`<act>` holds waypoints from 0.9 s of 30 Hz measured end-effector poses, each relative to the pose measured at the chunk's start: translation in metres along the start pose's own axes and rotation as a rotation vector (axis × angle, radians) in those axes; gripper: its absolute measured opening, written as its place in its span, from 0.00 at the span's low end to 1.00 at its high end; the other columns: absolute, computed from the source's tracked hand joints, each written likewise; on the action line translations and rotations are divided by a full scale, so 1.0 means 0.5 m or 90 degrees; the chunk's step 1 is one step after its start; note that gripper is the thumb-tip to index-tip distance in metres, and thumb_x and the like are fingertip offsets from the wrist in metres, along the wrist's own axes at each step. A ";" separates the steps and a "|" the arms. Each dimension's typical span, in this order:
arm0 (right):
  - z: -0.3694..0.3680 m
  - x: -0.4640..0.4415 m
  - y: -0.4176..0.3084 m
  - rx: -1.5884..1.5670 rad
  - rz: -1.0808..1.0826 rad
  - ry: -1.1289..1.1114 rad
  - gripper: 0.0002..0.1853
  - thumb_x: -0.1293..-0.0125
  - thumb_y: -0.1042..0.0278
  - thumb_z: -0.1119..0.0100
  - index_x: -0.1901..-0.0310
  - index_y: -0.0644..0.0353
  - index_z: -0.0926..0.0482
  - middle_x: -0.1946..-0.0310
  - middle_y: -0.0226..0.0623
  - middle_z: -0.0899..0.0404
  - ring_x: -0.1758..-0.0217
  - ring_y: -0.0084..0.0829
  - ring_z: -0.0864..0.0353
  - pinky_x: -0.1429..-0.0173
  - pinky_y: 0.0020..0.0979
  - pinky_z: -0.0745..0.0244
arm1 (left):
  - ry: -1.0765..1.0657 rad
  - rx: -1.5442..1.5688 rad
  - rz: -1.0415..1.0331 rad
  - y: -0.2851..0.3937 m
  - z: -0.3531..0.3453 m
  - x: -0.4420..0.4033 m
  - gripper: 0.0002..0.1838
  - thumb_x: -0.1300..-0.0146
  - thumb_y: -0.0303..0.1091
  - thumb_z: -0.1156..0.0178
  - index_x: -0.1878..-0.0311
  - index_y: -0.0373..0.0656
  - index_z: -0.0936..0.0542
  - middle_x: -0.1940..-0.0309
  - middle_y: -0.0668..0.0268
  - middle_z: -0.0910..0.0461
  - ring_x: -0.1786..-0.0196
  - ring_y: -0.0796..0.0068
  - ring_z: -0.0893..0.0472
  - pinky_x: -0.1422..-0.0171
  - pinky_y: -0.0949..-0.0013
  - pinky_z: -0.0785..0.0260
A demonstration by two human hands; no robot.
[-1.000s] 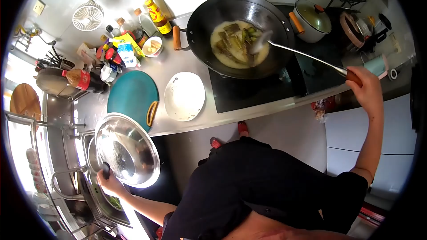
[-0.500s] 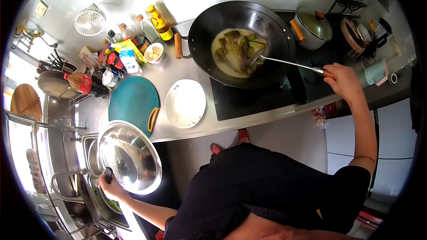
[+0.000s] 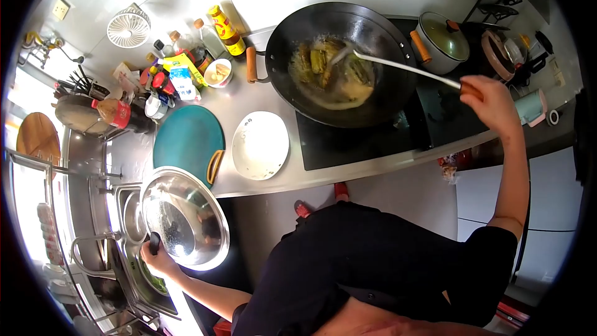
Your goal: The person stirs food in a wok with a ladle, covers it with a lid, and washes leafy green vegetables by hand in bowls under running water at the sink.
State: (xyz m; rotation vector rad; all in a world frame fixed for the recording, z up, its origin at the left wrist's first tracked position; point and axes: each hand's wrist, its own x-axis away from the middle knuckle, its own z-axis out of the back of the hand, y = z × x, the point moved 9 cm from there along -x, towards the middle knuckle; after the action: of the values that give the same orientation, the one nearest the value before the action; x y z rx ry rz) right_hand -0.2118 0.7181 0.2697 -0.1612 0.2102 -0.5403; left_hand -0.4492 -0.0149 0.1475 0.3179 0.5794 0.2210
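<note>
My right hand (image 3: 488,101) is closed round the wooden grip of a metal spatula (image 3: 407,68). The spatula's blade dips among green and brown vegetable pieces (image 3: 318,61) in pale broth, inside a large black wok (image 3: 283,90). The wok stands on a black cooktop (image 3: 348,148). At the lower left, my left hand (image 3: 158,260) grips the black knob of a shiny metal lid (image 3: 185,218). The lid is tilted and overlaps the counter's edge beside the sink. Its knob is partly covered by my fingers.
Left of the cooktop lie a white bowl (image 3: 260,145) and a teal cutting board (image 3: 188,140). Bottles, including a yellow-labelled one (image 3: 227,32), crowd the wall. A lidded pot (image 3: 441,42) stands right of the wok. The sink (image 3: 134,255) is at lower left.
My right hand has shifted slightly right, and the spatula's blade has moved up and left through the broth. The vegetable pieces have shifted in the wok. The lid has barely moved.
</note>
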 end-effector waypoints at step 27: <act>0.019 0.066 -0.062 0.221 0.031 -0.028 0.13 0.44 0.68 0.39 0.56 0.58 0.24 0.69 0.38 0.26 0.64 0.41 0.24 0.60 0.38 0.30 | -0.069 -0.020 -0.008 0.014 -0.045 0.027 0.15 0.58 0.30 0.31 0.65 0.45 0.23 0.65 0.66 0.22 0.63 0.59 0.22 0.57 0.60 0.32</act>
State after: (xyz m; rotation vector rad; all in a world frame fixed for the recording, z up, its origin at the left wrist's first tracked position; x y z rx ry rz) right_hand -0.1973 0.6756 0.2801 0.1688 0.0756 -0.5161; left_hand -0.4520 0.0008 0.1254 0.2942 0.4698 0.1995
